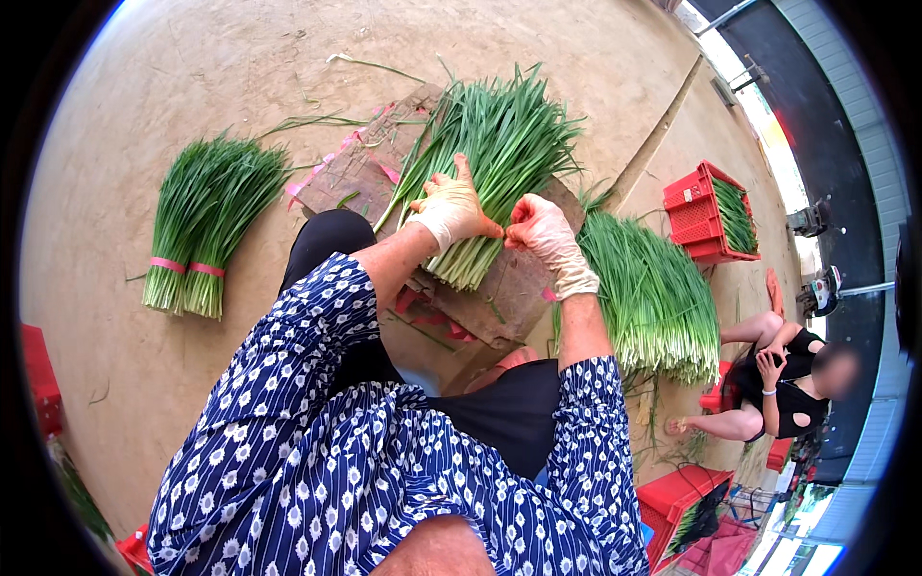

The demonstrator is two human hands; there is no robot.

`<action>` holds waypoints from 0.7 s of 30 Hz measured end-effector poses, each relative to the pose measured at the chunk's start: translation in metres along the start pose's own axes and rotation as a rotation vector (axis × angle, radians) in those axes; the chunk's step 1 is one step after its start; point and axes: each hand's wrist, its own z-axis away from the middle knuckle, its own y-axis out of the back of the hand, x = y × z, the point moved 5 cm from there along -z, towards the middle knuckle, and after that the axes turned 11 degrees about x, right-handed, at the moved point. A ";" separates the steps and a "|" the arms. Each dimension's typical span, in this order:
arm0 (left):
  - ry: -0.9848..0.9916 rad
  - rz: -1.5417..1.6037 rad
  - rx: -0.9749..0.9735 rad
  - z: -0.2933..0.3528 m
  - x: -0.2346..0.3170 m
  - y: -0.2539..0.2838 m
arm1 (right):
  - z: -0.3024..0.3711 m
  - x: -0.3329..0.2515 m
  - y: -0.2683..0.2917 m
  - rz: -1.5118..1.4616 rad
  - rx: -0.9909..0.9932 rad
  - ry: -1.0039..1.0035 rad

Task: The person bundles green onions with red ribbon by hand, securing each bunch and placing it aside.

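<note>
A loose bunch of garlic chives (504, 134) lies across a worn wooden block, green tips pointing away and pale stem ends toward me. My left hand (449, 206), in a thin whitish glove, rests on the stems with thumb and forefinger stretched apart. Close beside its thumb, at the bunch's right edge, is my right hand (545, 235), also gloved. Its fingers are pinched together; what they hold is too small to make out. Pink strips (331, 158) lie along the block's left edge.
Two chive bundles with pink bands (187, 267) lie left on the floor. A large chive pile (648, 298) is right of the wooden block (509, 298). Beyond stands a red crate (693, 216) of chives. A person (778, 374) sits at far right, near another red crate (672, 504).
</note>
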 end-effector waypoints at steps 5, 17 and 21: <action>0.008 -0.039 0.019 0.004 0.008 0.002 | -0.036 -0.003 -0.030 -0.049 0.003 -0.006; -0.055 0.010 0.142 0.005 0.002 -0.004 | -0.035 -0.042 -0.019 -0.371 -0.346 -0.213; -0.009 -0.043 0.112 0.004 0.006 -0.002 | -0.034 -0.017 -0.003 -0.261 -0.324 -0.107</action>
